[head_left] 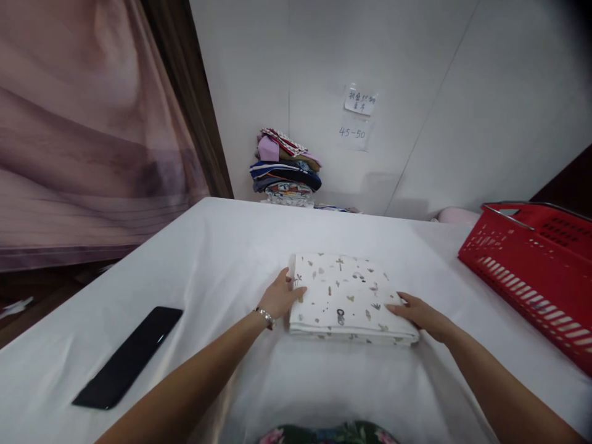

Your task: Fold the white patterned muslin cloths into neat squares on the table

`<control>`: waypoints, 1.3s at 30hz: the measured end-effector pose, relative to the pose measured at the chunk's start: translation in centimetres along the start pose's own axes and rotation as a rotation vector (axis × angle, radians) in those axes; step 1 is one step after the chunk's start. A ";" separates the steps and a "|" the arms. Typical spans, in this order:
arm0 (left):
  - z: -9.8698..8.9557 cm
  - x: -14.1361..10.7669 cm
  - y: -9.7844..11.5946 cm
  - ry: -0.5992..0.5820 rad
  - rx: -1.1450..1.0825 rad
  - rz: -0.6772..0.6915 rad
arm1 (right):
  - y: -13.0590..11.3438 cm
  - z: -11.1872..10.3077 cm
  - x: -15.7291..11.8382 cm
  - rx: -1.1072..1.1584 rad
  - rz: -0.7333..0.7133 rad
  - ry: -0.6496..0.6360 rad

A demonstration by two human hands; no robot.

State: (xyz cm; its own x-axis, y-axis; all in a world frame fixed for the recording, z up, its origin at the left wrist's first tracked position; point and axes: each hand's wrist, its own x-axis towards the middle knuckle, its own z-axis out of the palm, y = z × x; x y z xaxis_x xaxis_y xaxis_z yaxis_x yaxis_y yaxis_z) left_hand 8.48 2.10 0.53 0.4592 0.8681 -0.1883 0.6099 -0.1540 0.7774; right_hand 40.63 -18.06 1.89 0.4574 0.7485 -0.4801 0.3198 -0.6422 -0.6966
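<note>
A folded white cloth [345, 296] with small printed figures lies flat on the white-covered table, its layers showing along the near edge. My left hand [280, 296] grips its left side, thumb on top and fingers at the edge. On the right side, my right hand [422, 316] takes hold in the same way, thumb over the top and fingers around the edge. The fingertips under the cloth are partly hidden. A bracelet [266, 317] circles my left wrist.
A black phone-like slab [129, 357] lies left on the white table cover [222, 246]. A red plastic basket [531, 265] with a metal handle stands at right. Beyond the far edge rises a stack of folded fabrics [287, 169] against the wall. A pinkish curtain [83, 135] hangs left.
</note>
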 end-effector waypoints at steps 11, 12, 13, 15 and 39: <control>0.9 -1.1 1.2 0.008 0.069 -0.086 | -10.5 2.3 9.8 -0.699 -0.524 0.051; 1.0 -1.3 1.5 0.011 0.077 -0.083 | -11.2 2.8 10.4 -0.727 -0.501 0.012; 1.1 -1.5 1.6 0.013 0.086 -0.078 | -11.8 3.1 10.9 -0.747 -0.479 -0.019; 1.2 -1.7 1.7 0.013 0.110 -0.069 | -12.7 3.0 11.5 -0.768 -0.442 -0.065; -1.0 -1.4 0.7 0.336 -0.152 -0.005 | -6.4 -2.7 9.4 -0.391 -0.143 -0.200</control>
State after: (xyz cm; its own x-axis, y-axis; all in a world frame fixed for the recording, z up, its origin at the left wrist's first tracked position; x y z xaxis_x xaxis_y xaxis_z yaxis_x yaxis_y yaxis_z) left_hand 7.65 1.28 1.96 0.2033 0.9791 -0.0041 0.4972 -0.0997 0.8619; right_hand 45.12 -7.37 3.24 0.2284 0.8268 -0.5139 0.6748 -0.5150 -0.5286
